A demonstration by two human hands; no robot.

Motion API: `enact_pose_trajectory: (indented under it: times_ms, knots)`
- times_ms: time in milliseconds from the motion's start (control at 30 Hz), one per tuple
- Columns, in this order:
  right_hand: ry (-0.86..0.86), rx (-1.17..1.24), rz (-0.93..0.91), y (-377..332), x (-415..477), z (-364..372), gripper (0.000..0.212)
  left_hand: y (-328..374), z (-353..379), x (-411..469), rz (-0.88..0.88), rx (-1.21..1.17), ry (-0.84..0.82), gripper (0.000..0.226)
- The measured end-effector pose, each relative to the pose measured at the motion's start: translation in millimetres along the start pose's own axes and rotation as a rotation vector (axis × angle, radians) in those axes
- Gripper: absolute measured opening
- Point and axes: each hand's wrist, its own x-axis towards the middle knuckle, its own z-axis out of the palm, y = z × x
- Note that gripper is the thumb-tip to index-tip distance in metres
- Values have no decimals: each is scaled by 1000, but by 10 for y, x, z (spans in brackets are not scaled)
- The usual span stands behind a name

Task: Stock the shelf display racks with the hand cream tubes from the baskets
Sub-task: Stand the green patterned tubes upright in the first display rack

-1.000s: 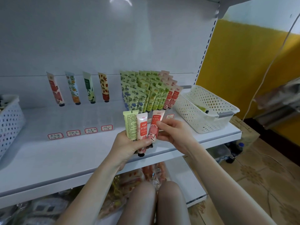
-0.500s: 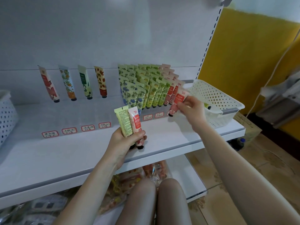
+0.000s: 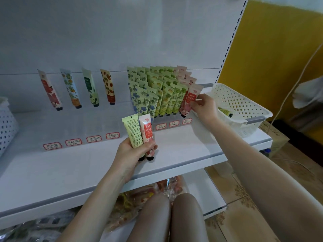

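Observation:
My left hand (image 3: 130, 154) grips two upright hand cream tubes above the shelf: a pale green tube (image 3: 132, 131) and a pink tube (image 3: 147, 133). My right hand (image 3: 205, 106) pinches another pink tube (image 3: 189, 100) at the front of the rightmost row of the display rack (image 3: 160, 91), which is packed with several green and pink tubes. The white perforated basket (image 3: 244, 109) at the right holds one green tube (image 3: 225, 111).
Several single tubes (image 3: 70, 88) lean in rack slots on the left, with red-framed price labels (image 3: 92, 138) in front. Another white basket (image 3: 7, 126) shows at the left edge. The white shelf (image 3: 174, 154) carries all this; bagged goods lie below.
My right hand took a pink tube from the bunch in my left hand and carried it right to the rack's pink row. My left hand now holds two tubes.

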Motion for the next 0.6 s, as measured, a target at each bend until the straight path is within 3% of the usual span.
enact_pose_trajectory:
  times_ms: [600]
  knots:
    - [-35, -112, -77, -9, 26, 12, 20, -2, 36, 18, -3, 2, -15, 17]
